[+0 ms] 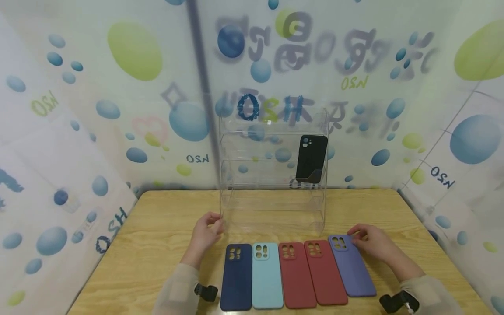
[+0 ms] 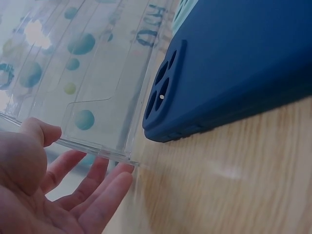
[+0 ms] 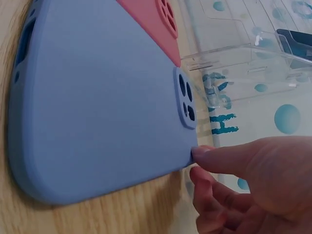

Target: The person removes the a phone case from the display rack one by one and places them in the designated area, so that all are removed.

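Observation:
My left hand [image 1: 205, 232] is at the lower left side of a clear plastic display rack [image 1: 271, 221], its thumb and fingertips on the side edge. In the left wrist view, the thumb lies on one side of that edge and the fingers on the other. My right hand [image 1: 372, 243] pinches the top right corner of a lavender phone case [image 1: 354, 271] between thumb and fingers. That case lies slanted at the right end of a row. Beside it are two red phone cases [image 1: 296, 280], a light blue phone case [image 1: 267, 282] and a navy phone case [image 1: 237, 282].
A black phone case [image 1: 312, 157] stands in the right part of a middle tier of the rack. The rack stands at the back of the wooden table [image 1: 157, 245], before a patterned curtain [image 1: 149, 109]. Small black cameras [image 1: 206, 292] are strapped to both wrists.

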Action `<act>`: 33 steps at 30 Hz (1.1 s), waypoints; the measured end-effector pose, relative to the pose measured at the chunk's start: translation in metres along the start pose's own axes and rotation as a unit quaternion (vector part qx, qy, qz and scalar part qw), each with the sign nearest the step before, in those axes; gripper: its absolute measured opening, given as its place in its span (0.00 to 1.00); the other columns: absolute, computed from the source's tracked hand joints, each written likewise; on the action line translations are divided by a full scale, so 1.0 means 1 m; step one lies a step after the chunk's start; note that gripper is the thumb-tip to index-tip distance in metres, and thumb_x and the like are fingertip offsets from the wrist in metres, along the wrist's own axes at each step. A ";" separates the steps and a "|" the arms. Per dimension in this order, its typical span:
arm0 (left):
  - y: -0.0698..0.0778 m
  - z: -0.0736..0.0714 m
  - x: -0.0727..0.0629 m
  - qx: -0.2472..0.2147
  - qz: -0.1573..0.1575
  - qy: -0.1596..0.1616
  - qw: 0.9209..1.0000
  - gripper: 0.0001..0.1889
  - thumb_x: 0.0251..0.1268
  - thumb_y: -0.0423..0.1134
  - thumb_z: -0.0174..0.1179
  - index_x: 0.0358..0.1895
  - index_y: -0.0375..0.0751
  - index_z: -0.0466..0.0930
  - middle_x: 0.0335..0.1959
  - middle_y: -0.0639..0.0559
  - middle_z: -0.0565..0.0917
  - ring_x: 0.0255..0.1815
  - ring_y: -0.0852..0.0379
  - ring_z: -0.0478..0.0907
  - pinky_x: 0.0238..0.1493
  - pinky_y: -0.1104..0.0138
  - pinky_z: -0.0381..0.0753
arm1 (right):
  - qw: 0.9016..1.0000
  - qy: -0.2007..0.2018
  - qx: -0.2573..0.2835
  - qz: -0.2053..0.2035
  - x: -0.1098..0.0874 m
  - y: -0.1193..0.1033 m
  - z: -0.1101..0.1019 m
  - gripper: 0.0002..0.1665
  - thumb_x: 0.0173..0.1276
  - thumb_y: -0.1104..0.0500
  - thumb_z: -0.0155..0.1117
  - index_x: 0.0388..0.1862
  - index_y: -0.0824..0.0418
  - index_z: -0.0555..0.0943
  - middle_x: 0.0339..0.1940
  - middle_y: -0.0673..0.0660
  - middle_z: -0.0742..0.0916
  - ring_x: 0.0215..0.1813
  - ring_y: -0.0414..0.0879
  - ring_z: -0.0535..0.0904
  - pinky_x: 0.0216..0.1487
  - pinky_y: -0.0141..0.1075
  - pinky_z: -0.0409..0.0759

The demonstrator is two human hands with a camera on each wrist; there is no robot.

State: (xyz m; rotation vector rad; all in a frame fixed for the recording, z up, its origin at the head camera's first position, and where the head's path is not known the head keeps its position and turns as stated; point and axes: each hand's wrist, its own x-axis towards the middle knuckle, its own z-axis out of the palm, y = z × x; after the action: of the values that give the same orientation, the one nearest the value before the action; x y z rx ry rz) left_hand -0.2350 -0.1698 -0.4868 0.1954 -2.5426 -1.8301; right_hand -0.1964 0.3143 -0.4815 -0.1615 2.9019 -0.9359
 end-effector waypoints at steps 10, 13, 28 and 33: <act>0.003 -0.003 -0.001 0.013 0.007 -0.005 1.000 0.13 0.78 0.35 0.57 0.56 0.30 0.78 0.55 0.33 0.81 0.46 0.42 0.88 0.44 0.58 0.89 | 0.998 0.050 -0.022 -0.015 0.003 -0.013 0.003 0.13 0.69 0.65 0.67 0.52 0.64 0.83 0.35 0.54 0.85 0.30 0.43 0.77 0.26 0.34 0.75; 0.003 -0.004 -0.001 0.016 0.005 -0.007 1.000 0.14 0.78 0.35 0.56 0.57 0.29 0.78 0.53 0.33 0.82 0.45 0.43 0.88 0.43 0.59 0.89 | 0.997 0.077 -0.007 -0.022 0.006 -0.021 0.002 0.14 0.71 0.64 0.67 0.54 0.64 0.83 0.37 0.55 0.85 0.28 0.43 0.77 0.23 0.34 0.74; -0.001 -0.005 0.001 0.012 0.013 -0.021 1.000 0.15 0.78 0.35 0.57 0.59 0.29 0.78 0.55 0.34 0.82 0.45 0.44 0.87 0.45 0.59 0.89 | 0.972 0.220 0.033 -0.070 0.041 -0.084 -0.031 0.15 0.78 0.60 0.61 0.59 0.60 0.82 0.43 0.59 0.87 0.39 0.51 0.86 0.29 0.32 0.79; -0.002 -0.006 0.001 0.011 0.019 -0.019 1.000 0.15 0.78 0.35 0.57 0.59 0.29 0.78 0.54 0.35 0.82 0.45 0.44 0.86 0.46 0.60 0.89 | 0.960 0.258 0.041 -0.105 0.057 -0.114 -0.046 0.17 0.78 0.59 0.62 0.62 0.59 0.81 0.48 0.61 0.87 0.48 0.55 0.86 0.44 0.28 0.80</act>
State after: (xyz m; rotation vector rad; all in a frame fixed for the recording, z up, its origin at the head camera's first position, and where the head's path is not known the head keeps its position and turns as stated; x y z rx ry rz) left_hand -0.2354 -0.1760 -0.4870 0.1127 -2.5738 -1.8100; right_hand -0.2494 0.2417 -0.3810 -0.2581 3.3572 -1.3051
